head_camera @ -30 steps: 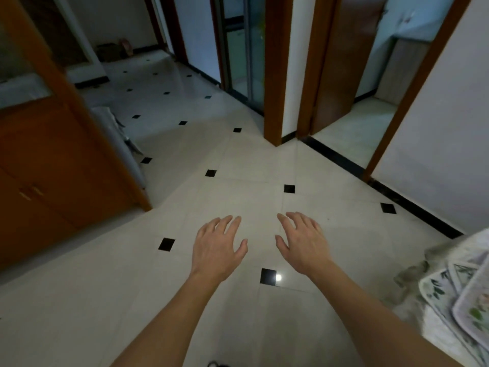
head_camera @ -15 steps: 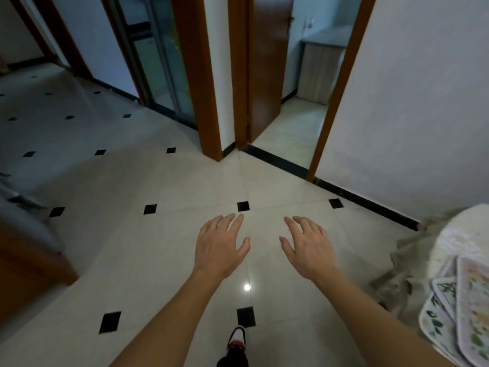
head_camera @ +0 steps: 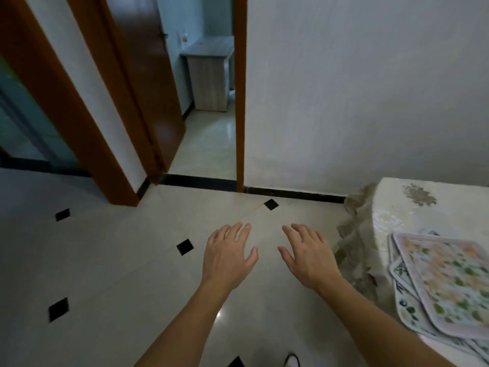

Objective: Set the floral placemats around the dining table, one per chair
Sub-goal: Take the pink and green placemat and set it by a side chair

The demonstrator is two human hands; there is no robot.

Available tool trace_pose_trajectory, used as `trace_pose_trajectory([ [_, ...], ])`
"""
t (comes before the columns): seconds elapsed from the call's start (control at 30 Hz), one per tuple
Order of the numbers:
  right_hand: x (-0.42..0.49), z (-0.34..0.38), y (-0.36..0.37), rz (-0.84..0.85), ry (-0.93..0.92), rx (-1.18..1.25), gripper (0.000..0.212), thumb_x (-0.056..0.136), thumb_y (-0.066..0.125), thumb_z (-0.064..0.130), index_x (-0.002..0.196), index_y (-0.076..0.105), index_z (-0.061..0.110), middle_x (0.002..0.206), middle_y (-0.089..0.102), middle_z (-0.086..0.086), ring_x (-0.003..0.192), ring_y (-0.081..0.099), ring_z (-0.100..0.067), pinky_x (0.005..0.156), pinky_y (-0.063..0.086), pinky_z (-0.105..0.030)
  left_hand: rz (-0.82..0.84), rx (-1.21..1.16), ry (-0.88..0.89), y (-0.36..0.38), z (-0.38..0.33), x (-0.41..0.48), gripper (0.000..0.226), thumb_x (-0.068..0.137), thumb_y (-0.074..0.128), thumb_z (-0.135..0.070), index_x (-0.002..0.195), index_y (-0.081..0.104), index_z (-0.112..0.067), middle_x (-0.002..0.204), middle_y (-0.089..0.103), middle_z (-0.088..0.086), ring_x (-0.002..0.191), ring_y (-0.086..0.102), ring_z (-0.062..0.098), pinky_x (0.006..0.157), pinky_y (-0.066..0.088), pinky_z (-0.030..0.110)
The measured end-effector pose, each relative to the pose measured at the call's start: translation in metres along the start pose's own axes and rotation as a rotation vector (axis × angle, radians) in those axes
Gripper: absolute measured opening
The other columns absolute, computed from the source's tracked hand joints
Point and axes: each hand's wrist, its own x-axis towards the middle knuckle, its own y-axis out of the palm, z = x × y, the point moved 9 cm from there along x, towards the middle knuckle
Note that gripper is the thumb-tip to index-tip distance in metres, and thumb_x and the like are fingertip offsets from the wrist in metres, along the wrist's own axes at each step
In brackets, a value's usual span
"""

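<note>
Head view: the left hand (head_camera: 227,256) and right hand (head_camera: 307,256) are held empty over the floor (head_camera: 119,260), fingers loosely spread, while the placemats (head_camera: 447,282) are stacked on the table (head_camera: 412,207) at four o'clock, so the top one is best pinched singly at its near edge.

Floral fabric placemats (head_camera: 447,282) lay stacked on the cloth-covered dining table (head_camera: 412,207), at right.
The left hand (head_camera: 227,258) and right hand (head_camera: 308,256) hung side by side, apart, above the pale tiled floor (head_camera: 119,260), left of the table; beyond them a brown wooden door (head_camera: 143,75) stood left of the white wall (head_camera: 370,88), with a small wooden cabinet (head_camera: 209,72) behind the doorway.
</note>
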Motion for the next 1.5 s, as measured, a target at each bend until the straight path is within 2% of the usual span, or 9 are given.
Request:
trace_pose_trajectory([
  [0.2,0.026,-0.059,-0.003,-0.039,0.136,-0.016,0.06,0.095,0.03,0.055,0.134,0.057,0.018,0.129,0.065,-0.009,0.118,0.061,-0.028,0.098,0.05,-0.044,0.026,-0.022,0.134,0.022,-0.041,0.066,0.063,0.097,0.031,-0.058,0.153,0.027,-0.03,0.155,0.038,-0.003,0.141,0.034,0.018,0.117,0.028,0.038],
  [0.43,0.08,-0.168,0.002,-0.129,0.269,0.038,0.056,0.093,0.036,0.052,0.13,0.061,0.017,0.123,0.067,-0.009,0.11,0.064,-0.028,0.094,0.05,-0.044,0.068,-0.001,0.309,0.061,-0.127,0.17,0.063,0.096,0.034,-0.059,0.152,0.029,-0.031,0.155,0.039,-0.003,0.142,0.035,0.018,0.118,0.025,0.038],
  [0.57,0.094,-0.261,0.002,-0.176,0.403,0.081,0.054,0.094,0.039,0.051,0.132,0.058,0.018,0.127,0.064,-0.009,0.115,0.06,-0.028,0.099,0.047,-0.046,0.088,0.031,0.428,0.086,-0.2,0.238,0.06,0.092,0.04,-0.057,0.144,0.045,-0.028,0.144,0.053,-0.003,0.13,0.049,0.02,0.109,0.037,0.039],
  [0.73,0.062,-0.382,-0.003,-0.209,0.644,0.056,0.059,0.094,0.032,0.051,0.134,0.058,0.018,0.131,0.063,-0.01,0.121,0.058,-0.031,0.101,0.047,-0.048,0.071,0.005,0.636,0.111,-0.315,0.298,0.051,0.084,0.048,-0.052,0.121,0.064,-0.022,0.12,0.067,-0.001,0.109,0.061,0.021,0.091,0.05,0.038],
  [0.9,-0.005,-0.463,0.0,-0.245,0.907,0.043,0.052,0.092,0.044,0.047,0.132,0.06,0.017,0.128,0.065,-0.01,0.118,0.06,-0.031,0.098,0.048,-0.047,0.175,-0.057,0.834,0.147,-0.422,0.308,0.057,0.085,0.05,-0.054,0.132,0.06,-0.024,0.127,0.066,0.0,0.114,0.061,0.023,0.092,0.051,0.041],
  [1.17,-0.149,-0.498,0.017,-0.278,1.35,0.044,0.052,0.093,0.047,0.044,0.136,0.058,0.016,0.131,0.064,-0.011,0.121,0.06,-0.032,0.099,0.05,-0.05,0.268,-0.114,1.156,0.188,-0.551,0.281,0.058,0.086,0.043,-0.053,0.13,0.063,-0.02,0.125,0.068,0.003,0.112,0.064,0.026,0.092,0.053,0.043],
  [1.3,-0.221,-0.48,0.031,-0.308,1.618,0.08,0.053,0.092,0.061,0.038,0.139,0.055,0.013,0.134,0.062,-0.014,0.121,0.06,-0.033,0.099,0.051,-0.048,0.311,-0.174,1.235,0.206,-0.586,0.269,0.063,0.088,0.038,-0.054,0.131,0.063,-0.015,0.126,0.067,0.006,0.113,0.063,0.027,0.092,0.054,0.044],
  [1.4,-0.252,-0.455,0.046,-0.33,1.783,0.111,0.051,0.094,0.057,0.039,0.135,0.057,0.009,0.127,0.065,-0.016,0.112,0.063,-0.034,0.091,0.055,-0.047,0.363,-0.194,1.246,0.22,-0.601,0.265,0.061,0.087,0.045,-0.052,0.132,0.062,-0.014,0.129,0.066,0.007,0.115,0.062,0.028,0.092,0.052,0.044],
  [1.5,-0.265,-0.435,0.057,-0.316,1.906,0.145,0.054,0.092,0.061,0.04,0.136,0.057,0.008,0.129,0.063,-0.016,0.114,0.062,-0.034,0.091,0.055,-0.048,0.421,-0.203,1.246,0.234,-0.614,0.262,0.056,0.087,0.057,-0.047,0.133,0.061,-0.016,0.134,0.062,0.005,0.12,0.058,0.027,0.095,0.049,0.043],
])
